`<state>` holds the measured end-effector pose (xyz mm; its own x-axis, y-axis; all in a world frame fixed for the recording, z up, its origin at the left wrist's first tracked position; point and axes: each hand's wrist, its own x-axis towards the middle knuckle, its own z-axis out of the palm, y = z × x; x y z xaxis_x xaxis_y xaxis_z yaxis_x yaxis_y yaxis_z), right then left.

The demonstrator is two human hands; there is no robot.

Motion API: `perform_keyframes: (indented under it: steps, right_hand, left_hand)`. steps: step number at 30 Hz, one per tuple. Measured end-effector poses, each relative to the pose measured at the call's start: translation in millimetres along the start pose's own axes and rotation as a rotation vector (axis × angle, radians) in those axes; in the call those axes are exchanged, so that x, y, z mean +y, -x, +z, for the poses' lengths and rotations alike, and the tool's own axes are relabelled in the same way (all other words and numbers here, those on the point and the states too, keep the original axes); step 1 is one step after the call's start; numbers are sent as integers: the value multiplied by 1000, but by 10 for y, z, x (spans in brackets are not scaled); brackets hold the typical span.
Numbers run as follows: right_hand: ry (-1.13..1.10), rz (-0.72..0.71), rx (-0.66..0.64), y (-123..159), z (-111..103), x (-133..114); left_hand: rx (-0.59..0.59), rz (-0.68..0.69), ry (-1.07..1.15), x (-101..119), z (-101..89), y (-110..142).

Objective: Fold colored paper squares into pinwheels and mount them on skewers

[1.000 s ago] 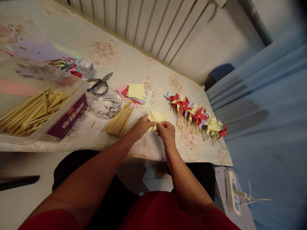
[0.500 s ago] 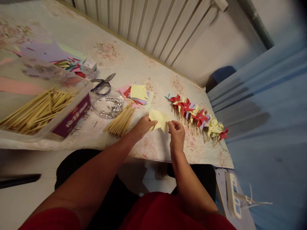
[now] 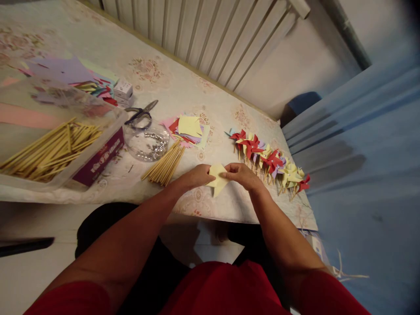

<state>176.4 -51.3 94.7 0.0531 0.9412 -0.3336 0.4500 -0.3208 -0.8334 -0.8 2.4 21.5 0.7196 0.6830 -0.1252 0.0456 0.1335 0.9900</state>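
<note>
Between my hands is a piece of yellow paper (image 3: 218, 178), partly folded, with a point hanging down toward the table's front edge. My left hand (image 3: 199, 176) pinches its left side, thumb on top. From the right, my right hand (image 3: 241, 174) grips its upper right part with thumb and fingers. Left of my hands lies a bundle of thin wooden sticks (image 3: 165, 165). Behind them is a stack of coloured paper squares (image 3: 190, 127), yellow on top. To the right, a row of finished paper pinwheels (image 3: 271, 159) in red, yellow and purple lies on the table.
A round clear container (image 3: 146, 145) holds small shiny pieces, with scissors (image 3: 140, 115) behind it. At far left stands a clear plastic box (image 3: 98, 158) of sticks, near coloured paper scraps (image 3: 65, 72) and a small white box (image 3: 123, 89). A blue curtain (image 3: 361, 144) hangs at right.
My right hand has moved left and turned inward, taking hold nearer the paper's middle. The paper has turned, and one of its points now hangs downward.
</note>
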Motion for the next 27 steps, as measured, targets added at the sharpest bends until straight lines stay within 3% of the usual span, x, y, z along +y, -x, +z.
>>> perform_keyframes:
  steps: [5, 12, 17, 27]
  right_hand:
    - [4, 71, -87, -66, 146, 74]
    - [-78, 33, -13, -134, 163, 259]
    - [-121, 40, 60, -108, 230, 231]
    - [46, 12, 120, -107, 315, 205]
  left_hand:
    - [11, 25, -69, -47, 6, -25]
    - [18, 18, -98, -22, -10, 2]
    - [8, 25, -121, -21, 0, -5]
    - [-8, 8, -173, -20, -3, -6]
